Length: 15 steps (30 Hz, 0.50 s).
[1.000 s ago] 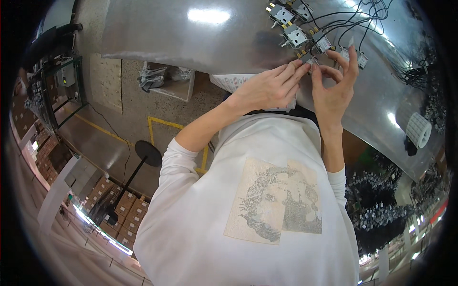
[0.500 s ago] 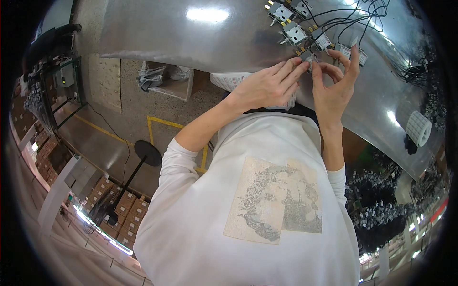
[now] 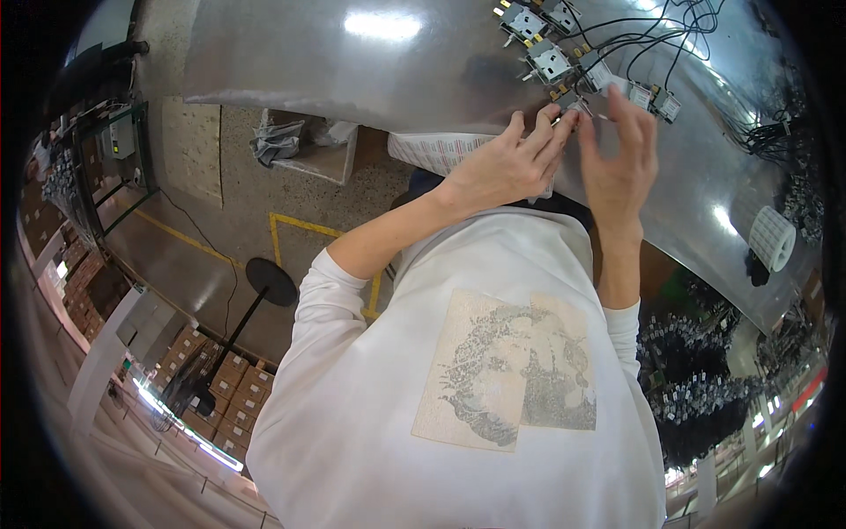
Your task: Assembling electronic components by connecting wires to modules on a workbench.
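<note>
My left hand (image 3: 515,160) is closed at the table's near edge, its fingertips gripping a small grey thermostat-like part (image 3: 573,103) with brass-coloured terminals. Just to its right, my right hand (image 3: 624,163) is smeared by motion, its thumb and fingers apart. A pale patch (image 3: 620,85), perhaps a small label, shows at its fingertips. Beyond the hands lie several similar metal-framed parts (image 3: 549,62) with shafts, brass terminals and black wires (image 3: 648,38). Two of them, white-faced (image 3: 667,108), sit right of my right fingertips.
The shiny metal table (image 3: 291,62) spans the top. A roll of white labels (image 3: 774,238) stands at right, near bundles of black wired parts (image 3: 705,397). A printed white sheet (image 3: 432,152) hangs by the table edge. An open box (image 3: 339,163) and a fan stand (image 3: 271,282) are at left.
My right hand has come away from the part, and its raised index finger has swung left and down. My left hand keeps hold of the part, its fingers slightly more spread.
</note>
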Available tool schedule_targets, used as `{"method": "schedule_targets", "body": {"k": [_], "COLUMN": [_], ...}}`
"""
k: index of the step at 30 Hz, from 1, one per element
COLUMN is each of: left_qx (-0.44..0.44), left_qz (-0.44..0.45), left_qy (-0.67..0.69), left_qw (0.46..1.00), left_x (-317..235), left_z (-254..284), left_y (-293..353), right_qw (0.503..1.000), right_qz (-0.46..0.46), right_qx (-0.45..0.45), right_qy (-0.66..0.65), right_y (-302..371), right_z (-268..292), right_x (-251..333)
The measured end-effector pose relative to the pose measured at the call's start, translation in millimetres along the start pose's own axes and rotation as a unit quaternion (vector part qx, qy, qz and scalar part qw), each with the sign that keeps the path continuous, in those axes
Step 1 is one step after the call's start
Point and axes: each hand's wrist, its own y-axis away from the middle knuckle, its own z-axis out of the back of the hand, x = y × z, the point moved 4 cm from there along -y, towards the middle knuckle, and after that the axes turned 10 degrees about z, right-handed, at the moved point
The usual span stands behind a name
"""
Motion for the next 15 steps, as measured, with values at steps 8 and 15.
{"method": "schedule_targets", "body": {"k": [8, 15], "left_qx": [-0.009, -0.026], "left_qz": [0.007, 0.013], "left_qy": [-0.056, 0.066], "left_qw": [0.998, 0.997], "left_x": [-5, -12], "left_z": [-12, -16], "left_y": [-3, -14], "right_qw": [0.937, 0.884], "right_qz": [-0.245, -0.325], "right_qx": [-0.028, -0.015], "right_qy": [-0.247, -0.337], "right_y": [5, -26], "right_z": [16, -4], "right_x": [-24, -18]}}
